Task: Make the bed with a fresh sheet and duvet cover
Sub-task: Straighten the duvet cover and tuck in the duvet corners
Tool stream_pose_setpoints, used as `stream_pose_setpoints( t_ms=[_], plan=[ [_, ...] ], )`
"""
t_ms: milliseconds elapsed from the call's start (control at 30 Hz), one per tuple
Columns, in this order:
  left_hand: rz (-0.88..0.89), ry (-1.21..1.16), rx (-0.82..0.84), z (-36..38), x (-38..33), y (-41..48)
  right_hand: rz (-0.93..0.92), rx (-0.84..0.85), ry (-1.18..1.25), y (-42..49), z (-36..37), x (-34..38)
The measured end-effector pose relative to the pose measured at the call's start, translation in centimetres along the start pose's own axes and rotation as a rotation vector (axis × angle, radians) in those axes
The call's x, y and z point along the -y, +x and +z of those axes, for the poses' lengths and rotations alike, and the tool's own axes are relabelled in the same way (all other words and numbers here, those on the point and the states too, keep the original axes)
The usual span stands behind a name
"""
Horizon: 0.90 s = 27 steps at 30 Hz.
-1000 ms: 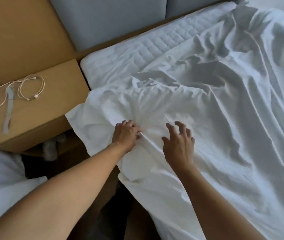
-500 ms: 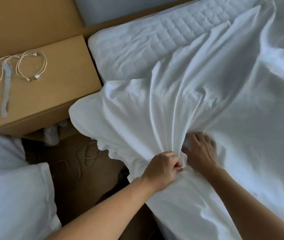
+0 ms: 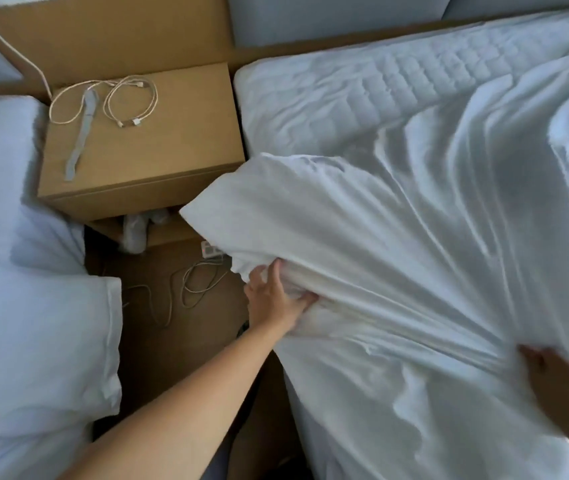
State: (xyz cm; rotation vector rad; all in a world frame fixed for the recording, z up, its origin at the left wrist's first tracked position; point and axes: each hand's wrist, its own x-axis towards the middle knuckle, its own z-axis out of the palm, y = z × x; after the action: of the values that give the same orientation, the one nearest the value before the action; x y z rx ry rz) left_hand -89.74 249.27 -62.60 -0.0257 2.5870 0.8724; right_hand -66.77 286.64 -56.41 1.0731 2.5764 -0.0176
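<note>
The mattress (image 3: 328, 88) fills the right side, its quilted top bare along the head end. A white sheet (image 3: 397, 254) lies crumpled over the rest of the mattress, with long folds running toward its left edge, where one corner of the cloth bulges out past the side. White pillows (image 3: 33, 334) are piled well to the left of the mattress. A tan nightstand (image 3: 158, 143) stands just beside the mattress's upper left corner.

The left hand (image 3: 272, 296) is at the mattress's left edge, fingers curled into a bunched fold of sheet and gripping it, thumb raised. The right hand (image 3: 567, 386) is on the sheet near the mattress's lower right; it is blurred, so whether its fingers hold cloth or only press on it cannot be told.

Looped white cables (image 3: 130, 102) and a grey strap (image 3: 82, 136) lie on the nightstand. A power strip (image 3: 212, 251) sits on the floor just left of the mattress, too small to read.
</note>
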Motion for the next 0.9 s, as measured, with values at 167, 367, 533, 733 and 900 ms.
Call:
stream_pose_setpoints(
  t_ms=[167, 367, 533, 733, 900],
  plan=[
    [0.121, -0.207, 0.076, 0.9, -0.7, 0.7, 0.068, 0.058, 0.054, 1.8, -0.5, -0.4],
    [-0.013, -0.311, 0.154, -1.0, 0.5, 2.2, -0.428, -0.351, 0.364, 1.4, -6.7, 21.2],
    [0.026, -0.124, -0.085, -5.1, 3.5, 5.9, -0.65, -0.233, 0.418, 3.8, -8.5, 36.6],
    [-0.09, -0.093, 0.06, -14.1, 5.8, 18.3, -0.509, -0.158, 0.236, 14.5, -10.5, 45.3],
    [0.066, 0.044, 0.446, -14.6, 2.7, 25.3, -0.521, 0.156, 0.217, 20.7, -10.5, 45.6]
  ],
)
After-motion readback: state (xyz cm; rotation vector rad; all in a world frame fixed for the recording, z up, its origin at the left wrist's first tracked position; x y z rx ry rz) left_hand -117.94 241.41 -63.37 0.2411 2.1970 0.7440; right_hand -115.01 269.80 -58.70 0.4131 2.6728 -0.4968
